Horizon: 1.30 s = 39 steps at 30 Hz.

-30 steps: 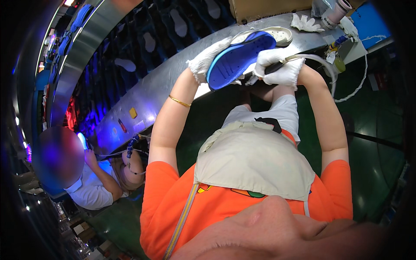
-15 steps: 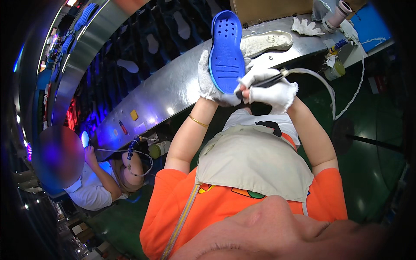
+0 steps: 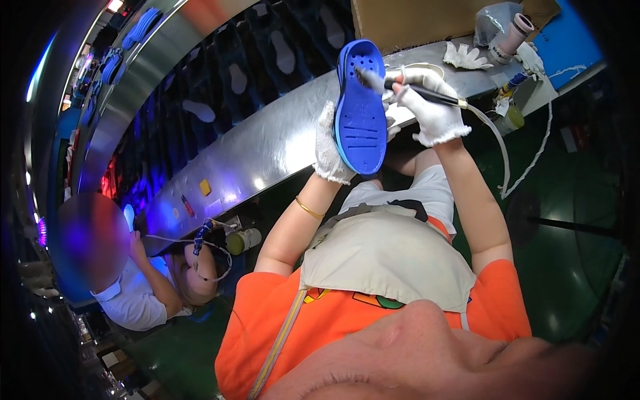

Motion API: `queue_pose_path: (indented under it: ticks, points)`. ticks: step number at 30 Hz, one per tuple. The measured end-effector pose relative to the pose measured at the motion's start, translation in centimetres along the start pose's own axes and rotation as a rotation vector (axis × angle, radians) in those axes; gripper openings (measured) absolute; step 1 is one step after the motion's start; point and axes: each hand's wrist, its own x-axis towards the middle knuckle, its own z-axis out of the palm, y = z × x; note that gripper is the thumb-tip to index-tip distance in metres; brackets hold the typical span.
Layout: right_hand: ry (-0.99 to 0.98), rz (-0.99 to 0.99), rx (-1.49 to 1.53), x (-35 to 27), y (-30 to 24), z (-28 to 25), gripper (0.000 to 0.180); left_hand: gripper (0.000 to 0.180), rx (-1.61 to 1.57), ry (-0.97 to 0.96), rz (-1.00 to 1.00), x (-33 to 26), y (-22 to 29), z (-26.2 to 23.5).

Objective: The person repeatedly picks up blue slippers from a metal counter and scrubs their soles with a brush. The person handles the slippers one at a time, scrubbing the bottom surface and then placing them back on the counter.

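A blue shoe sole [image 3: 361, 127] is gripped at its near end by my gloved left hand [image 3: 331, 152]. Its far end has several round holes, and grooves cross the nearer half. My right hand [image 3: 433, 115], in a white glove with bare fingertips showing, is closed round a black-handled brush [image 3: 435, 96] with a pale hose [image 3: 493, 123] at its back end. The blurred bristles are at the holed part of the sole; whether they touch is hard to tell. Behind my right hand a white shoe sole [image 3: 433, 71] lies on the metal ledge, mostly hidden.
The metal ledge [image 3: 253, 143] curves beside a dark conveyor [image 3: 220, 87] carrying several pale sole shapes. A cardboard box [image 3: 413, 23], a loose white glove [image 3: 465, 57] and a pink bottle [image 3: 512, 39] are at the back right. Another person [image 3: 133, 293] sits at the left.
The brush has moved from the sole's near end up to its holed far end. My left hand has brought the sole slightly nearer and to the right.
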Motion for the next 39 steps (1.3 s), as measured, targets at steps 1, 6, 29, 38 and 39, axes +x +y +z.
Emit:
queue_pose_path:
  ticks: [1, 6, 29, 38, 39]
  points:
    - [0.072, -0.134, -0.142, 0.7, 0.2, 0.3, 0.015, 0.065, 0.051, -0.037, -0.016, 0.0, -0.2, -0.4]
    - [-0.183, -0.632, -0.657, 1.0, -1.1, 0.5, 0.023, 0.068, 0.114, 0.002, 0.035, -0.1, -0.4, -0.2]
    - [-0.321, 0.026, 0.778, -0.5, -2.7, 0.8, 0.017, 0.065, 0.296, 0.089, 0.051, -1.1, 0.2, -0.1]
    - [-0.412, 0.190, 1.052, 0.3, -0.1, 4.2, 0.018, 0.054, 0.174, 0.077, 0.043, -0.9, -0.8, 0.1]
    - [-0.398, 0.171, 1.033, 0.1, 0.3, 3.9, 0.018, 0.054, 0.187, 0.100, 0.060, -1.1, -0.6, -0.3]
